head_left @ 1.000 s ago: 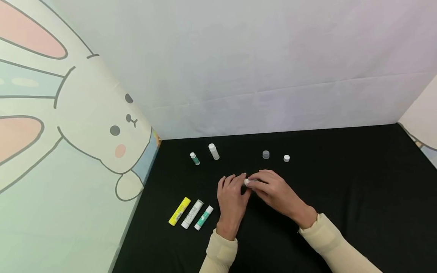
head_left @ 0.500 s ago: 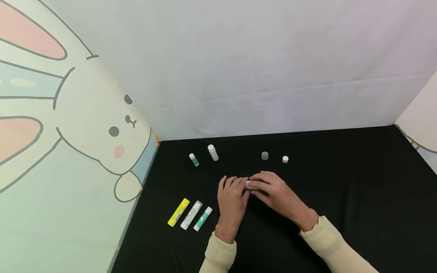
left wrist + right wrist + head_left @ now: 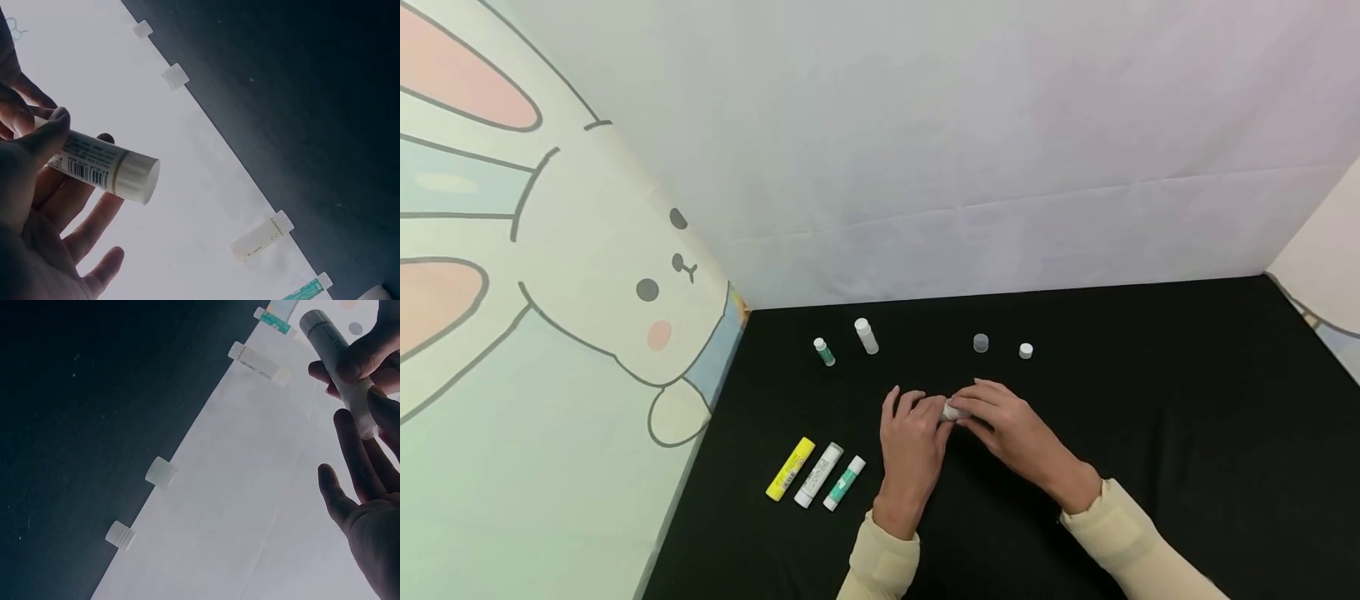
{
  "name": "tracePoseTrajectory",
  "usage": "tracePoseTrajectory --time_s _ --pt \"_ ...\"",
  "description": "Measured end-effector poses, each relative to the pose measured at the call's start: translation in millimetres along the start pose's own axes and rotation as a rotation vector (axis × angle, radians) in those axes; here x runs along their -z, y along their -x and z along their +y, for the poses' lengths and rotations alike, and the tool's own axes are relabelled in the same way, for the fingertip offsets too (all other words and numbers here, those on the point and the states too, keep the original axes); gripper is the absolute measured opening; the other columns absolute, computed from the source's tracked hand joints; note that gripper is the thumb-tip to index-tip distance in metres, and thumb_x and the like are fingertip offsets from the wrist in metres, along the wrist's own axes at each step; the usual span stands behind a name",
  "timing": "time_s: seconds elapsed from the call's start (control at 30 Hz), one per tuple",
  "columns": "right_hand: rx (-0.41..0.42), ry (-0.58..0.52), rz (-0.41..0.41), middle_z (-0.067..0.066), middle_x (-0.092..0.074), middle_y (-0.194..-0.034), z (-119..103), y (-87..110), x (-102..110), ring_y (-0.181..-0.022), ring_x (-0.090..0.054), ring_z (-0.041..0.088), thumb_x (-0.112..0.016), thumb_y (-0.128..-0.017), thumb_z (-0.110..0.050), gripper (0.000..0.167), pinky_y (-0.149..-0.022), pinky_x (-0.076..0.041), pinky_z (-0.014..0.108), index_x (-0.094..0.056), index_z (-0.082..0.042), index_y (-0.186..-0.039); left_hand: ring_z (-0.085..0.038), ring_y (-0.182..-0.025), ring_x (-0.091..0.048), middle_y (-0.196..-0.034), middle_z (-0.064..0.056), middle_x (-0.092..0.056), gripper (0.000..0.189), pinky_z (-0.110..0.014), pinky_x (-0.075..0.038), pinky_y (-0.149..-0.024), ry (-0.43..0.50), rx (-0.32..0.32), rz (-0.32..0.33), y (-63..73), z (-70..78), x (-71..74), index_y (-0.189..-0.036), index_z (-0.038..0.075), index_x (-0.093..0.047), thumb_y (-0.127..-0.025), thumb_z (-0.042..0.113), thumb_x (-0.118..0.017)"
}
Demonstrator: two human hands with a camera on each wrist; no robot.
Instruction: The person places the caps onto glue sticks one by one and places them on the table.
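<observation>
Both hands meet over the black table around one white glue stick (image 3: 87,161) with a printed barcode. My left hand (image 3: 912,442) grips the tube between thumb and fingers, its other fingers spread. My right hand (image 3: 1006,423) pinches the opposite end of the same stick with thumb and fingers. In the right wrist view the glue stick (image 3: 328,344) slants, partly covered by both hands. A translucent cap (image 3: 981,343) and a small white cap (image 3: 1026,351) stand beyond the hands.
Upright at the back left are a small green-labelled glue stick (image 3: 824,353) and a white one (image 3: 867,337). A yellow tube (image 3: 791,469), a white tube (image 3: 819,476) and a green-and-white tube (image 3: 844,483) lie left of my left hand. A pale cloth wall (image 3: 1000,208) rises behind the table.
Both hands have shifted slightly toward the person, still together on the glue stick. My left fingers have bent a little more around it. The things on the table have not moved.
</observation>
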State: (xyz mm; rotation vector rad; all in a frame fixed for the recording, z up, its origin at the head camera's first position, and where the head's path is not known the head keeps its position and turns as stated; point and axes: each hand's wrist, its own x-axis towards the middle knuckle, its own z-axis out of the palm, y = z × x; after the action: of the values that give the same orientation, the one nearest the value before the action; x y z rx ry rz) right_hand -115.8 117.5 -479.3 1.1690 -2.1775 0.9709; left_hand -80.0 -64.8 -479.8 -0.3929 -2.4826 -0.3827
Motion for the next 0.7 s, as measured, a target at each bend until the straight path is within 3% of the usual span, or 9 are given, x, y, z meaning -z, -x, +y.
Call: tracePoseTrajectory --time_s 0.13,0.37,0.7 --pt "-0.013 -0.026 0.001 0.005 -0.075 -0.114 -2 -0.8 2 -0.104 -0.074 0.023 -0.088 -0.073 0.013 0.045 -0.110 -0.050 0.053 -0.077 -0.004 -0.114 -0.021 -0.103 -0.069 -0.099 0.006 -0.081 0.021 -0.059 -0.048 -0.108 -0.002 -0.003 -0.005 -0.6 1.1 2.3 -0.103 0.018 -0.079 -0.086 0.022 -0.090" --pt "-0.048 -0.078 -0.003 0.003 -0.074 -0.114 -7 -2.7 3 -0.101 -0.075 0.021 -0.086 -0.075 0.014 0.044 -0.104 -0.045 0.072 -0.077 -0.006 -0.114 -0.022 -0.104 -0.067 -0.098 0.004 -0.081 0.022 -0.064 -0.046 -0.109 -0.030 -0.015 -0.016 -0.2 2.7 6.8 -0.105 0.016 -0.080 -0.086 0.020 -0.090" --pt "-0.096 -0.128 -0.015 0.003 -0.076 -0.113 -11 4.4 -3 -0.102 -0.075 0.022 -0.085 -0.077 0.013 0.039 -0.105 -0.043 0.073 -0.078 -0.006 -0.111 -0.020 -0.100 -0.065 -0.090 0.004 -0.080 0.028 -0.064 -0.046 -0.109 -0.097 -0.030 -0.033 8.2 4.6 7.8 -0.103 0.015 -0.081 -0.080 0.023 -0.095"
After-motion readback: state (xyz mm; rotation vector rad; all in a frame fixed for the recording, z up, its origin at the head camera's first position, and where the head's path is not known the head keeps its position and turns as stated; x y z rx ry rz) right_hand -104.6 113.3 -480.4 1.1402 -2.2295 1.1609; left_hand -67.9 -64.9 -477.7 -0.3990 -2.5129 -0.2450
